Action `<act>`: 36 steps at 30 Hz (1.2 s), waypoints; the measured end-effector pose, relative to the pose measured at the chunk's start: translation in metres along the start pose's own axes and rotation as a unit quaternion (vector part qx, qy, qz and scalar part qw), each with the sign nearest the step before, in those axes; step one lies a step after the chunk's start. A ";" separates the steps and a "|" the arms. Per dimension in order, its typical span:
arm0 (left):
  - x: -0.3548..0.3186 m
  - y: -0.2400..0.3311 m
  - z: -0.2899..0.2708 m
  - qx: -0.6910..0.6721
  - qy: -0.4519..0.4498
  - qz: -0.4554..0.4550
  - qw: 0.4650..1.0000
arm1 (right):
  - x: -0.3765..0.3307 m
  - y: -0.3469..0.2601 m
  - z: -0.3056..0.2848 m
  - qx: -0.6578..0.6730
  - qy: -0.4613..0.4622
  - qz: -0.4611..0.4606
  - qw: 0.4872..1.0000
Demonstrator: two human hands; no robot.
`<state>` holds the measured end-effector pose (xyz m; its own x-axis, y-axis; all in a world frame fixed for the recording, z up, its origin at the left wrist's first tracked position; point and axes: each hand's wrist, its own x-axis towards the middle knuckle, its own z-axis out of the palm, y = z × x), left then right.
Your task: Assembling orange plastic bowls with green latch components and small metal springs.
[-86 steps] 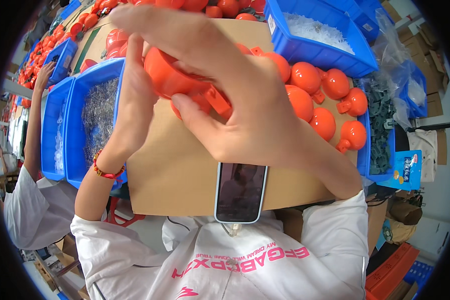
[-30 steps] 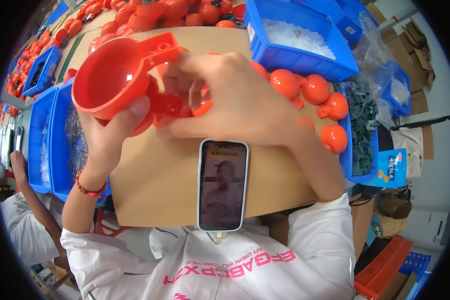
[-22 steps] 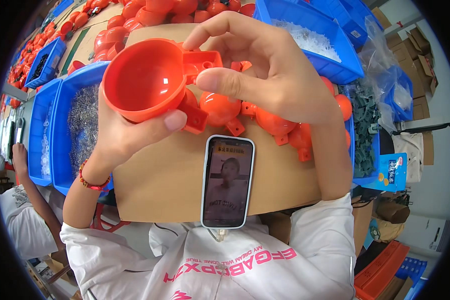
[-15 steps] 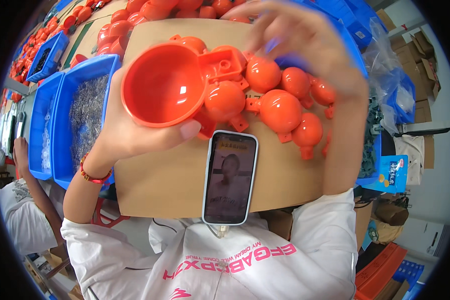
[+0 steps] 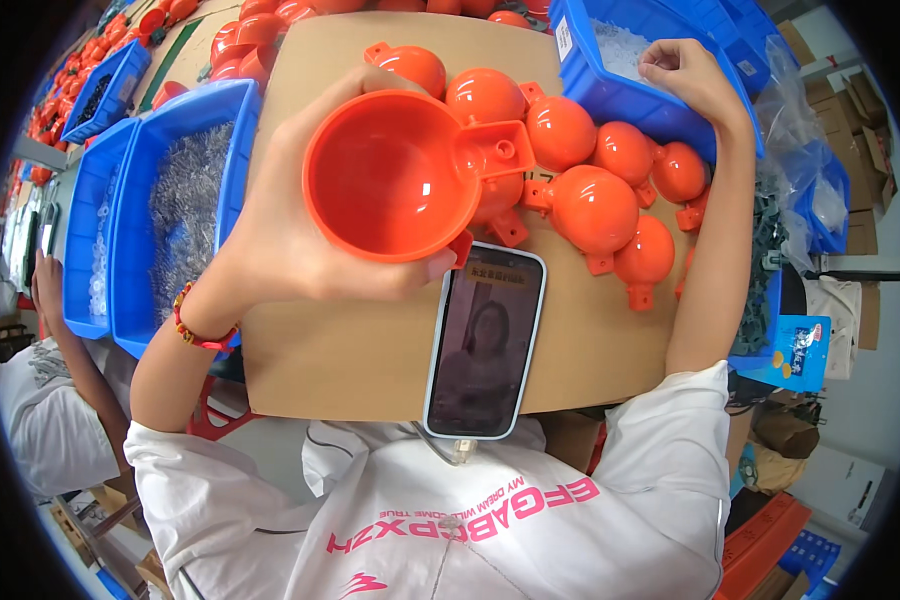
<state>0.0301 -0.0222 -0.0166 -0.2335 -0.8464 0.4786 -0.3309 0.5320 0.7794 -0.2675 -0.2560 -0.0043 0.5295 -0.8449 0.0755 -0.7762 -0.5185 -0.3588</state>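
My left hand (image 5: 305, 235) is wrapped around an orange plastic half-round cup (image 5: 385, 175), its hollow side facing up and its side bracket with a round boss pointing right. Over at the far right, my right hand (image 5: 692, 78) is at a blue bin (image 5: 610, 95) of small clear plastic pieces (image 5: 620, 48). Its fingertips are pinched together at the bin's edge; whatever they hold is too small to make out. Between the hands, several glossy orange ball-shaped parts (image 5: 595, 208) with square tabs lie on the cardboard (image 5: 315, 350).
A phone (image 5: 485, 345) with a cable lies at the near edge of the cardboard. Blue bins at left hold metal springs (image 5: 185, 195) and white rings (image 5: 98, 265). Dark green parts (image 5: 760, 255) fill a bin at right. Another person's arm (image 5: 65, 340) shows at far left.
My right hand has gone from above the orange parts to the blue bin at far right. My left hand, still holding the cup, has shifted slightly right in view.
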 end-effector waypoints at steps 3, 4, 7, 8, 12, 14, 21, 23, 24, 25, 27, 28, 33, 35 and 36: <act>0.000 0.000 0.001 0.009 -0.008 -0.015 1.000 | 0.000 0.004 -0.001 0.015 0.042 -0.013 0.999; 0.000 -0.001 0.001 0.019 -0.014 -0.023 0.999 | 0.000 0.005 -0.002 0.013 0.064 -0.020 0.998; 0.000 -0.001 0.000 0.035 -0.023 -0.026 0.999 | 0.003 0.012 -0.001 0.024 0.084 -0.030 0.996; -0.001 -0.001 0.001 0.037 -0.024 -0.023 0.999 | 0.004 0.014 0.000 0.030 0.082 -0.031 0.996; -0.003 -0.002 0.003 0.036 -0.020 -0.018 0.999 | 0.004 0.004 0.004 0.050 0.110 -0.012 0.993; -0.003 0.000 0.003 0.034 -0.023 -0.022 0.999 | -0.002 -0.008 0.005 0.042 0.129 0.043 0.990; -0.003 -0.001 0.004 0.036 -0.025 -0.026 0.999 | 0.001 0.001 0.008 0.042 0.153 0.024 0.987; -0.003 -0.001 0.004 0.042 -0.027 -0.024 0.998 | -0.002 -0.005 0.007 0.025 0.148 0.016 0.988; -0.003 -0.001 0.004 0.036 -0.028 -0.026 0.999 | -0.001 -0.006 0.007 0.033 0.145 0.015 0.989; -0.004 -0.002 0.004 0.031 -0.029 -0.029 0.999 | -0.001 -0.007 0.007 0.041 0.142 0.014 0.989; -0.004 -0.002 0.005 0.027 -0.031 -0.028 0.999 | -0.002 -0.010 0.007 0.053 0.152 0.011 0.987; -0.004 -0.002 0.004 0.029 -0.032 -0.026 0.999 | -0.003 -0.014 0.007 0.059 0.164 0.009 0.985; -0.004 -0.001 0.003 0.030 -0.040 -0.031 0.998 | -0.005 -0.018 -0.001 0.051 0.157 0.020 0.986; -0.003 -0.002 0.002 0.031 -0.054 -0.018 0.998 | -0.013 -0.032 -0.005 0.095 0.192 0.008 0.977; -0.002 0.000 0.002 0.013 -0.070 -0.019 0.997 | -0.017 -0.047 -0.009 0.132 0.184 -0.026 0.974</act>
<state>0.0291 -0.0210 -0.0184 -0.3457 -0.8550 0.3865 -0.3652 0.5021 0.7839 -0.2432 -0.2187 0.0198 0.3693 -0.8331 0.4118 -0.6100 -0.5516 -0.5689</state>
